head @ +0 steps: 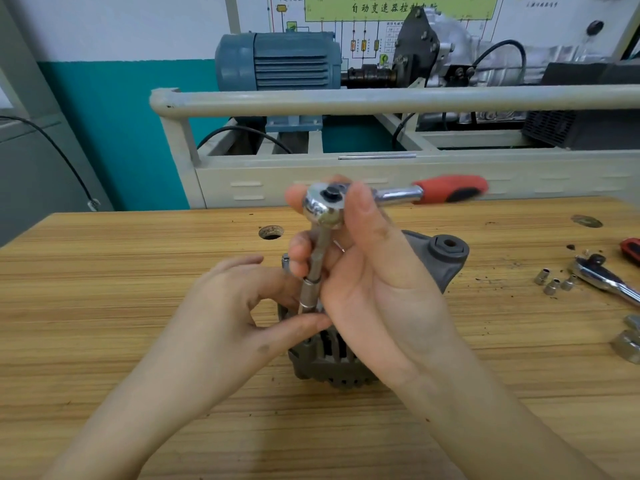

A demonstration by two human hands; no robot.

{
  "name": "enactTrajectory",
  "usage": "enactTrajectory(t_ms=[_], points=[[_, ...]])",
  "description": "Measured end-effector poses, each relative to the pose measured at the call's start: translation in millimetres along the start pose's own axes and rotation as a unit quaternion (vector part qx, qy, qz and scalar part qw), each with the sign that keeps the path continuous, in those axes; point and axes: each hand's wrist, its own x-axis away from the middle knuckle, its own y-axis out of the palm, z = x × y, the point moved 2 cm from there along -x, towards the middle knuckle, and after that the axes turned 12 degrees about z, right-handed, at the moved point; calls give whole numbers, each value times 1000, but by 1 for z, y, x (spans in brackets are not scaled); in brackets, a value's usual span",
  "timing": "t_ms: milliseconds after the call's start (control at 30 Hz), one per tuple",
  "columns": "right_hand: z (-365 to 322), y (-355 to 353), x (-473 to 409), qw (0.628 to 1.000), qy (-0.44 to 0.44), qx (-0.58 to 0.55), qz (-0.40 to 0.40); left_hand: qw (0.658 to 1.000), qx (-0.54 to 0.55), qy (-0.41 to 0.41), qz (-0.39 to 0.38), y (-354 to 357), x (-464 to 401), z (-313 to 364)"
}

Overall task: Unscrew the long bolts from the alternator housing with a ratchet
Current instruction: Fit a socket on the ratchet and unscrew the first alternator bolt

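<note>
A grey alternator housing (pixel 446 261) stands on the wooden bench (pixel 138 265), mostly hidden behind my hands. A chrome ratchet (pixel 323 206) with a red handle (pixel 450 188) stands above it, its extension and socket (pixel 309 289) pointing down into the housing. My right hand (pixel 363 271) grips the ratchet head and extension, thumb over the head. My left hand (pixel 242 306) pinches the lower end of the socket between thumb and fingers. Whatever the socket sits on is hidden.
Several small sockets (pixel 552 282) and a second ratchet (pixel 602 275) lie at the right of the bench, with larger nuts (pixel 628 344) near the right edge. A hole (pixel 270 232) is in the bench top. Behind it stands a trainer rig with a blue motor (pixel 277 60).
</note>
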Motion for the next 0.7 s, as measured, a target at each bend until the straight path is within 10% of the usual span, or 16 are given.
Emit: enactTrajectory(t_ms=[700], points=[[1, -3, -5, 1000, 14, 4, -19, 998, 34, 6, -55, -2, 0, 2]])
